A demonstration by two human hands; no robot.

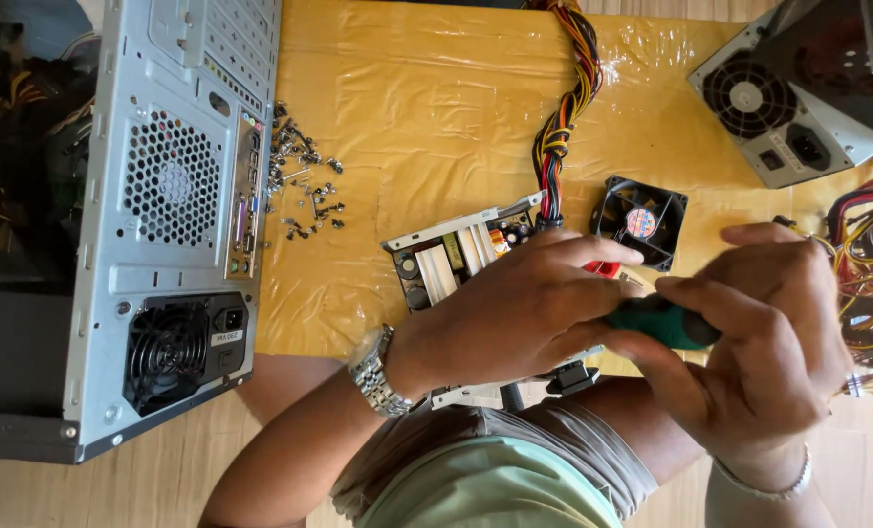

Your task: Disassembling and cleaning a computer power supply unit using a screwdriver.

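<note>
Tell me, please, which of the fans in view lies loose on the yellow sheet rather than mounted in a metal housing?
The small black fan with the round centre sticker, beside the hands; the others sit behind grilles.

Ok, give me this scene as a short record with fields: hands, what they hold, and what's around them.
left hand: over the open power supply board, fingers at the screwdriver
right hand: wrapped round the screwdriver's end
screwdriver: green handle, held between both hands; tip hidden
board: opened power supply, partly under the hands, wire bundle running up from it
fan: black, loose, just beyond the hands
screws: small pile beside the case
case: grey computer case, far left
second supply: closed, top right
sheet: yellow cover on the table
</note>
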